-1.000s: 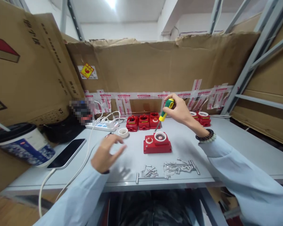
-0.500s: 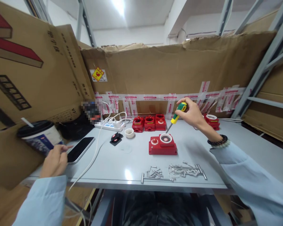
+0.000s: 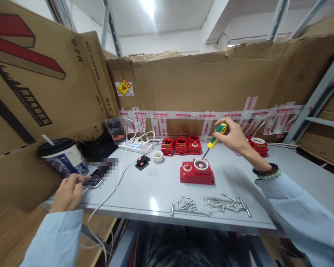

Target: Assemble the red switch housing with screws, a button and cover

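While closed round screwdriver (image 3: 213, 141), right hand (image 3: 233, 136) above red housing (image 3: 195, 178) — dark disc (image 3: 202, 165) in ring (image 3: 195, 165) — left hand (image 3: 68, 191) empty

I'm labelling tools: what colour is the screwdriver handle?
The screwdriver handle is green and yellow (head view).

Right of the frame's centre, a housing (image 3: 196, 178) rests on the table (image 3: 125, 196), behind loose screws (image 3: 187, 204) and before three more housings (image 3: 181, 151). A ring (image 3: 158, 160) sits left of those (a power strip (image 3: 135, 148) lies farther left); phone (image 3: 93, 182) and cup (image 3: 65, 159) occupy the frame's left.
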Demonstrator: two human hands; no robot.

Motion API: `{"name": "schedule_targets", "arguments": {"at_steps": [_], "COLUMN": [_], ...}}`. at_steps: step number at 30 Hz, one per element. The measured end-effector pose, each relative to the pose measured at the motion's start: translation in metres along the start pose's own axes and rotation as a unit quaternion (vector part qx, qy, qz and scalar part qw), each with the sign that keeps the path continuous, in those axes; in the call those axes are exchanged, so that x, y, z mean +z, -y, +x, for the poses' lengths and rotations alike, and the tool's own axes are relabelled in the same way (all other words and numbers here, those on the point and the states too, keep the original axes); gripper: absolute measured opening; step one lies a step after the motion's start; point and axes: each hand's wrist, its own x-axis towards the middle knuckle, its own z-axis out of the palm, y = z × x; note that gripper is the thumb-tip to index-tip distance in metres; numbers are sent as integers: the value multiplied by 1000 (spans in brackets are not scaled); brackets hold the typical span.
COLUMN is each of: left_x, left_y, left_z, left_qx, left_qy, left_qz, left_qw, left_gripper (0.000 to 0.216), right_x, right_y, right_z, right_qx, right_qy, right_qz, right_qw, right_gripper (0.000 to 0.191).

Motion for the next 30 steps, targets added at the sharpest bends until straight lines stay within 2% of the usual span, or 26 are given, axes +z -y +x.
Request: {"name": "schedule_targets", "arguments": {"at_steps": [13,17,19,21,23,25,27,30], "left_x": [7,6,8,10,13,18,26,46], "left_y": [12,1,-17,-47,-86,-132,-176,-231], "left_z": [1,4,7,7,5,-1,-7,-14], "left_qx": [22,21,42,87,170,240,319,407], "left_qy": [34,34,39,57,89,140,210,294], "left_qz": [0,-32,-71,-115,-148,-182,-214,-222], "left_qw": [999,999,996,988,970,943,899,836], "left_gripper": [10,4,4,11,23,29,32,45], "right_x": [-4,-5,-4,-3,-2,-1,-1,0], "right_y": [0,0,2,4,7,9,11,11], "right_z": [-1,-1,-1,-3,-6,-9,-11,-16], "right_qx": [12,9,9,9,2,-17,-45,-70], "right_qy": [13,3,-22,-76,-135,-156,-116,14], "right_qz": [-9,-6,-6,-15,-32,-42,-43,-51], "right_qw": [1000,1000,1000,997,990,987,991,996], "right_gripper": [28,28,27,23,20,19,18,12]}}
